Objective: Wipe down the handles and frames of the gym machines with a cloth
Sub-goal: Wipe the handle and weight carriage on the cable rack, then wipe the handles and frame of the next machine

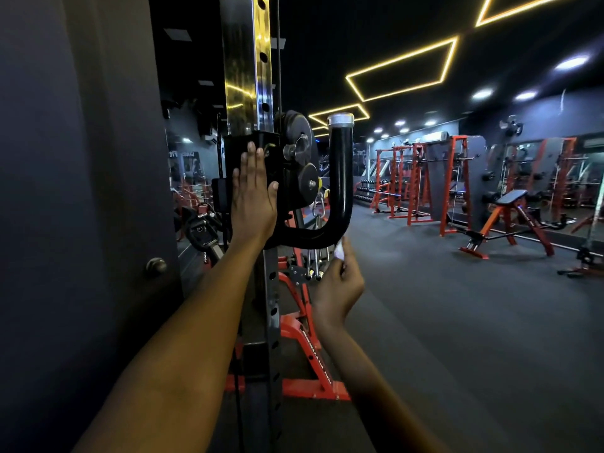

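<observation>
Left hand (253, 191) flat against the black carriage (251, 148) on the upright post (248, 76), fingers straight and pressed together, thumb out toward 3 o'clock. Right hand (338, 282) low at 5 o'clock of the carriage, grip pinching a small white cloth (340, 251) just under the bend of the black J-shaped handle (341, 178), apparently touching it.

Cloth likely light, soft, easily bunched; best kept wadded in the fingertips. Handle stiff, smooth, probably slick, so likely best wrapped and drawn upward toward the silver cap (340, 119) at 12 o'clock.

Pulleys (295, 148) and a hanging carabiner (316, 207) crowd the inner side at 9 o'clock: tight edges, possible snag for cloth. Open room at 3 o'clock over the floor (441, 322). Wall (81, 191) close at 9 o'clock of the post.
</observation>
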`<state>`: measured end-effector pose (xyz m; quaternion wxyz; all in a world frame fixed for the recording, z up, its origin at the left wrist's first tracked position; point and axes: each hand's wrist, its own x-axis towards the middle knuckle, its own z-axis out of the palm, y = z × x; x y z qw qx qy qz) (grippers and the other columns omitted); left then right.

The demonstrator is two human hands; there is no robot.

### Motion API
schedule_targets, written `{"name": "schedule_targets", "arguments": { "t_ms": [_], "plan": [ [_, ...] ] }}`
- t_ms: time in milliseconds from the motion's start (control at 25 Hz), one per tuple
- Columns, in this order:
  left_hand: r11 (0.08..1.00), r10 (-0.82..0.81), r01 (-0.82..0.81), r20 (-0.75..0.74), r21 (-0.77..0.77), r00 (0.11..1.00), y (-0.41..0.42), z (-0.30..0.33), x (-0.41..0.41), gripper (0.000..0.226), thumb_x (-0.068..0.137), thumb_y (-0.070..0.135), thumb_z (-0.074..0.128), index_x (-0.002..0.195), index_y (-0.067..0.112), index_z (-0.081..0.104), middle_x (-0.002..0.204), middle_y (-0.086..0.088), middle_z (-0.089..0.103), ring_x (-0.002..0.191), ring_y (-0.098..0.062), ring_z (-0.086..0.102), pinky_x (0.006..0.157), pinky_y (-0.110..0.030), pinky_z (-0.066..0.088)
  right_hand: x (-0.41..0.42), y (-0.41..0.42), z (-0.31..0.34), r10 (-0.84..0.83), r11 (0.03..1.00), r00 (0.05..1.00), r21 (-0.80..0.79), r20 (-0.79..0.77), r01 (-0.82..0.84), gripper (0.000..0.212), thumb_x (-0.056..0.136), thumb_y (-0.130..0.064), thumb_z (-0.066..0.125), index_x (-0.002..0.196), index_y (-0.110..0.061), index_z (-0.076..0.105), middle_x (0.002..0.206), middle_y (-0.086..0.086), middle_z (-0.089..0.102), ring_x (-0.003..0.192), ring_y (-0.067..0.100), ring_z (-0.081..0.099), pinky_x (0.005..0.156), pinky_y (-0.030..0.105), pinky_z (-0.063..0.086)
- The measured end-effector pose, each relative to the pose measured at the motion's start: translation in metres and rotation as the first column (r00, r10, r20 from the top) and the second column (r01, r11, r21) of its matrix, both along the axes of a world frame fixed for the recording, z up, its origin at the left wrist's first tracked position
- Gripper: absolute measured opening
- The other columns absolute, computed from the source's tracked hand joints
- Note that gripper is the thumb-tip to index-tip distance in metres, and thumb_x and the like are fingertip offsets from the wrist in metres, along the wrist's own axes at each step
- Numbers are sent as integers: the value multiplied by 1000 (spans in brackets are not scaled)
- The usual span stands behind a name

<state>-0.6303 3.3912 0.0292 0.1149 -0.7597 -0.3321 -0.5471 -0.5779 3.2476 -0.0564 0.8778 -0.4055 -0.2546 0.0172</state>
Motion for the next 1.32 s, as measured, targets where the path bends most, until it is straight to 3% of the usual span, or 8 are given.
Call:
{"name": "schedule_targets", "arguments": {
  "t_ms": [40,240,360,560,760,1000,1240,1320],
  "plan": [
    [1000,-1,1,2,0,1000,1,0,0,59,104,28,26,153,11,-3,161,-5,-9,148,-15,-9,120,-32,-7,-2,8,-6,72,992,996,-101,-51,-77,34,94,2,45,126,-6,56,97,1,67,71,-3,65,60,21,52],
    [1000,1,-3,-47,-30,999,-1,0,-4,62,104,31,26,152,12,-7,161,-5,-13,147,-16,-12,120,-34,-7,13,37,-9,303,864,931,-354,-203,-358,19,94,-11,51,98,-10,69,83,2,65,84,24,65,71,32,52],
    [996,18,-26,-97,-85,995,-15,1,-10,63,104,37,26,153,11,-3,161,-7,-10,148,-20,-8,121,-39,1,54,42,-9,268,793,960,-549,-75,-265,27,92,-22,55,66,-15,56,81,13,61,81,28,62,76,40,51],
    [969,104,-139,-173,-206,980,-69,-42,-20,62,102,34,35,153,11,9,162,-6,-3,149,-25,1,119,-48,14,90,5,-9,319,611,901,-791,293,41,38,83,-36,56,67,-2,57,69,12,57,72,25,58,62,32,41],
    [888,183,-218,-124,-404,975,-154,-90,-10,58,100,31,41,150,9,24,161,-4,8,148,-25,8,118,-45,19,105,-79,4,402,521,794,-827,457,212,25,91,-17,53,90,5,65,98,27,64,94,39,60,71,35,43],
    [785,160,-301,-293,-541,943,-241,-110,20,51,99,37,41,142,9,40,151,-7,35,141,-26,28,112,-47,29,148,-167,-10,422,480,686,-788,593,386,35,96,-28,45,96,1,63,102,26,62,97,41,59,76,37,45],
    [763,-44,-282,-482,-582,875,-322,-139,67,41,97,41,44,127,16,55,130,-9,58,120,-30,53,95,-39,41,208,-247,-53,515,470,683,-837,518,280,54,80,-51,40,75,-4,66,80,18,67,72,30,64,67,40,54],
    [768,-113,-233,-483,-597,868,-345,-163,84,40,96,39,47,128,17,54,131,-8,58,120,-28,53,95,-37,41,229,-270,-80,499,487,693,-830,520,272,43,88,-42,45,65,-11,64,69,6,67,65,19,64,66,39,54]
  ]
}}
